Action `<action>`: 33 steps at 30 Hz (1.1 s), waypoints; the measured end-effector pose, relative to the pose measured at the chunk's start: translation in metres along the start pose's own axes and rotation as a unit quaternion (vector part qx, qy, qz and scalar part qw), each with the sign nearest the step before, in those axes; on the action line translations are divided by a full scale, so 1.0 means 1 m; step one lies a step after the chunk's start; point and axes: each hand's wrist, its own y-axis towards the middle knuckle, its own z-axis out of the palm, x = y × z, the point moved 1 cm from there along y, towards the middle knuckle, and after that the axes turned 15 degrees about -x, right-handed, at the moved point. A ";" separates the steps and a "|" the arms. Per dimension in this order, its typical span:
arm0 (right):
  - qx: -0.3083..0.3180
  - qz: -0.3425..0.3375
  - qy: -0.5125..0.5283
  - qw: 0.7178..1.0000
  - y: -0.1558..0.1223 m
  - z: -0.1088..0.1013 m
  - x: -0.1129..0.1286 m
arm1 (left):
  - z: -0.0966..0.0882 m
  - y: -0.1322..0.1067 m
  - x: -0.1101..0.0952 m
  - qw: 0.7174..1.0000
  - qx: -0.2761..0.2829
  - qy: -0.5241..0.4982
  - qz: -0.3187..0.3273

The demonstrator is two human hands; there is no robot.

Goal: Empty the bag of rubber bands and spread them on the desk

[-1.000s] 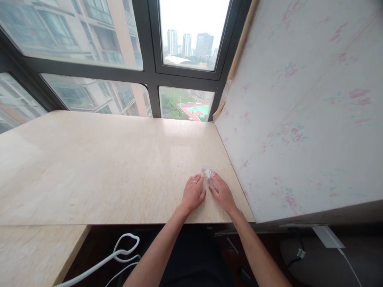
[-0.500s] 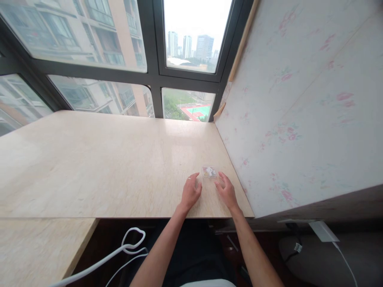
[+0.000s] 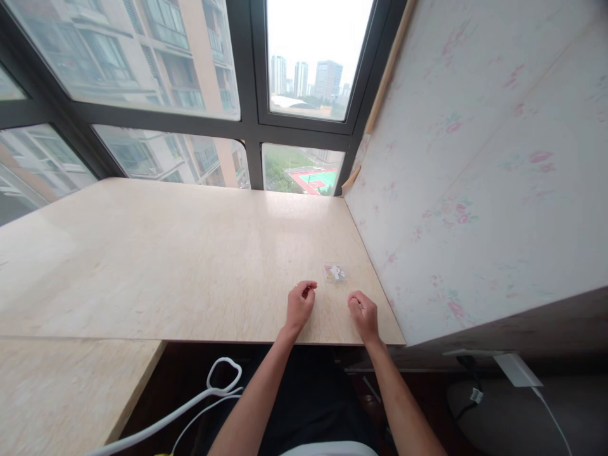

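Note:
A small clear packet (image 3: 335, 273) with a white and red item inside lies flat on the beige tabletop (image 3: 190, 253), near the right wall. My left hand (image 3: 300, 304) rests on the table just below and left of the packet, fingers curled in, a ring on one finger. My right hand (image 3: 365, 313) rests below and right of the packet, its fingers curled too. Neither hand touches the packet, and nothing shows in either of them.
A floral-patterned wall panel (image 3: 475, 177) runs along the table's right side. Dark-framed windows (image 3: 251, 126) stand behind the table. A white cable (image 3: 209, 396) loops below the front edge, and a white plug (image 3: 515, 368) sits at the lower right.
Both hands have drawn back from the packet toward the table's front edge and curled from flat into loose fists. The packet stays where it lay.

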 end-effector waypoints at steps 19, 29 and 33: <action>0.064 0.055 0.074 0.994 -0.004 0.005 -0.005 | -0.019 -0.017 -0.004 0.999 0.039 -0.009 0.016; 0.060 0.120 0.154 0.979 -0.005 0.006 -0.012 | -0.018 -0.017 -0.007 0.995 0.044 -0.077 -0.053; 0.089 0.131 0.155 0.975 -0.006 0.005 -0.010 | -0.019 -0.016 -0.009 0.995 0.040 -0.074 -0.052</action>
